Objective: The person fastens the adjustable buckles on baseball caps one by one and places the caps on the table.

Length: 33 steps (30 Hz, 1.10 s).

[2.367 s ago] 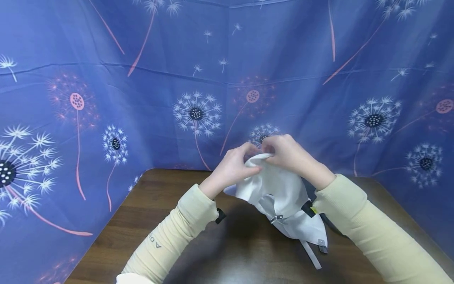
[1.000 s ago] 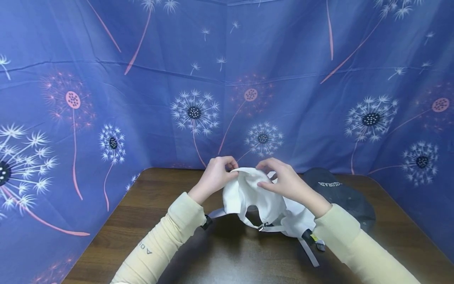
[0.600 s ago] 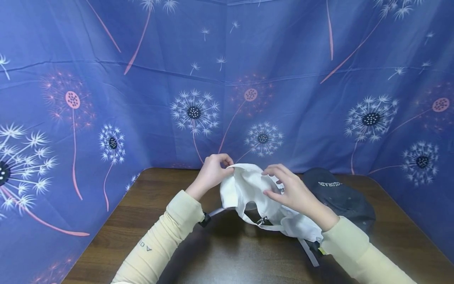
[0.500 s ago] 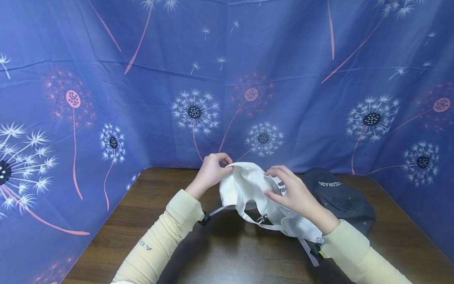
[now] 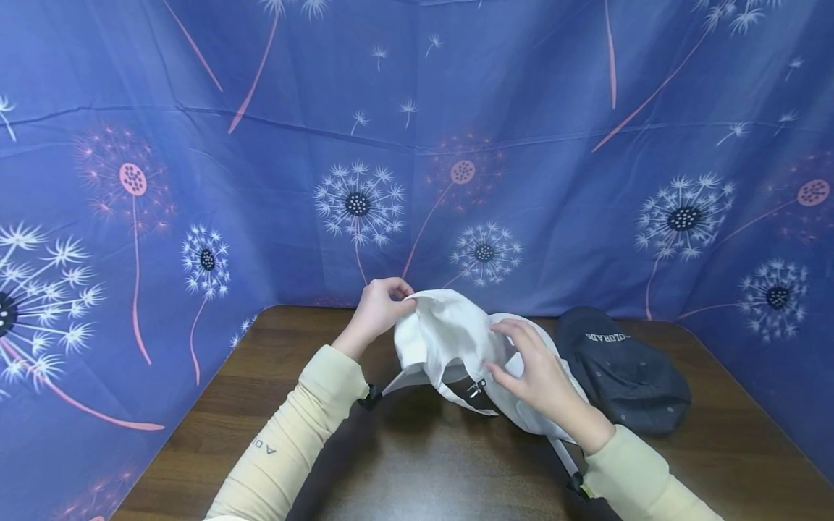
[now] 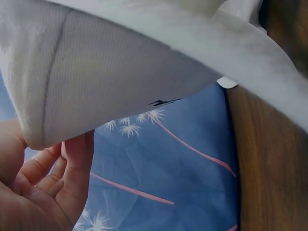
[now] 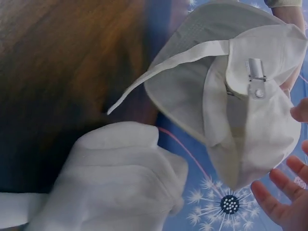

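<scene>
A white baseball cap [image 5: 449,318] is held up over the table, its back opening facing me. My left hand [image 5: 374,311] pinches its edge between thumb and fingers; the left wrist view shows this pinch [image 6: 53,168] up close. A loose strap [image 7: 187,55] hangs from the cap, beside a metal buckle [image 7: 256,79]. My right hand [image 5: 537,369] is spread at the cap's right side, thumb and fingers apart, fingertips near the fabric in the right wrist view. A second white cap [image 7: 120,173] lies on the table below and right, partly hidden by my right hand.
A dark grey cap [image 5: 625,376] with white lettering lies at the right, beside the second white cap. The brown wooden table [image 5: 430,477] meets a blue dandelion-print cloth [image 5: 274,217] along its back and sides.
Both hands were at the white cap's top edge; the right has let go and spread. The left hand has moved left with the cap. The cap's strap end now shows hanging loose.
</scene>
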Each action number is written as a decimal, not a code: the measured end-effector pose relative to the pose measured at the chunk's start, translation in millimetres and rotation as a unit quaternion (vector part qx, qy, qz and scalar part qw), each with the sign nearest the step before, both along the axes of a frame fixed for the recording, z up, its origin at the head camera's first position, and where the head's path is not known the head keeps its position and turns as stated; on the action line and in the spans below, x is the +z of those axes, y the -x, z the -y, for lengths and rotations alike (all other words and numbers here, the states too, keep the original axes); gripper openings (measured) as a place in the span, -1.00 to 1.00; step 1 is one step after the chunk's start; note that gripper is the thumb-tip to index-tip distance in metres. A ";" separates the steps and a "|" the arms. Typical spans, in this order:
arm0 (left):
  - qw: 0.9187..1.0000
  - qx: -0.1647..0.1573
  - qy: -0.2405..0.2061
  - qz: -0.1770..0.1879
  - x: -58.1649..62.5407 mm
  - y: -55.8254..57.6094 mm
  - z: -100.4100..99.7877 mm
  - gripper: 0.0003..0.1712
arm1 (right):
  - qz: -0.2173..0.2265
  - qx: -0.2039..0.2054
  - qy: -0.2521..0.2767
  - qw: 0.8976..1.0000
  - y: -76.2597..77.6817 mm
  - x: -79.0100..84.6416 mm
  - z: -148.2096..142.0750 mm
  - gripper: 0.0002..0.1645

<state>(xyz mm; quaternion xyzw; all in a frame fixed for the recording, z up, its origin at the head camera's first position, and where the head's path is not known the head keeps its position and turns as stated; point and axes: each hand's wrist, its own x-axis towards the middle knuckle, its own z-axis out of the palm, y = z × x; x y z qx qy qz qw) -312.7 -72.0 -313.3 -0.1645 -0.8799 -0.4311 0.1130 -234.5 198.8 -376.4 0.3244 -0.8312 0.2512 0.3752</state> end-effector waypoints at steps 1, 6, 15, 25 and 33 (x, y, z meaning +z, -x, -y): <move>1.000 0.002 -0.003 0.005 -0.6 1.4 0.8 -0.96 | 0.000 0.000 -0.003 1.000 0.1 -1.5 -0.5 -0.34; 0.999 0.008 -0.029 0.029 -2.7 6.5 4.7 -0.95 | 0.002 -0.013 -0.034 0.999 0.7 -7.7 -3.3 -0.32; 0.993 0.000 -0.098 0.070 -10.1 13.8 8.4 -0.93 | -0.018 -0.009 -0.051 0.999 9.0 -20.9 -1.9 -0.23; 0.990 -0.009 -0.111 0.083 -12.1 14.5 6.9 -0.92 | -0.073 -0.003 -0.036 0.997 6.8 -17.6 3.0 -0.38; 0.990 -0.004 -0.101 0.101 -12.7 13.4 8.6 -0.91 | -0.168 0.048 0.017 0.984 4.5 1.7 6.5 -0.71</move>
